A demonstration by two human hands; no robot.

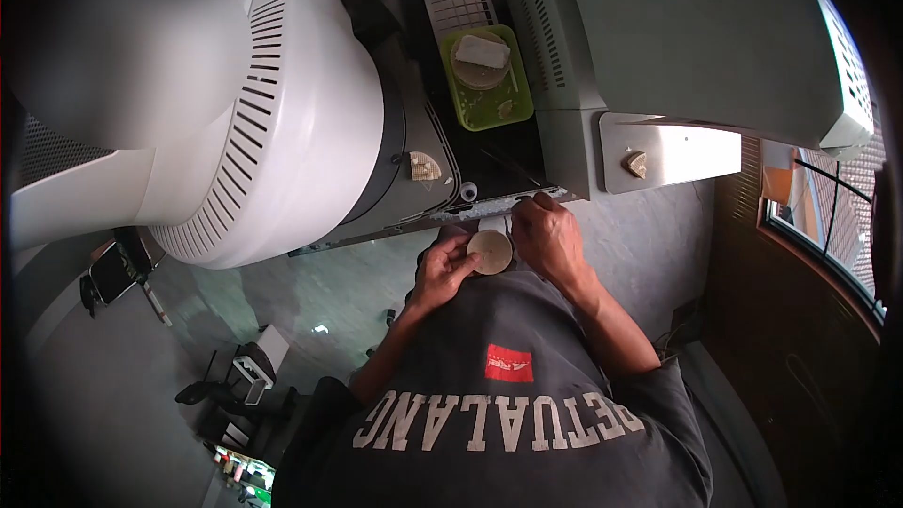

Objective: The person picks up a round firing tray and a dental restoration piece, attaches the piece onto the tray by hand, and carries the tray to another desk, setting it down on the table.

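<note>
My left hand (446, 270) holds a round, pale disc (490, 252) by its left edge, close to my shirt. Just right of the disc, my right hand (548, 237) has its fingers pinched together near the machine's front edge; what they hold, if anything, is too small to make out. Beyond the hands, a green tray (499, 117) carries another round disc with a white block (483, 52) on top, and small crumbs lie in it.
A large white rounded machine (301, 113) fills the left. Grey housing (696, 28) stands at the right, beside a metal plate (696, 152) with a small tan piece (637, 165). Another tan piece (424, 166) lies on the ledge.
</note>
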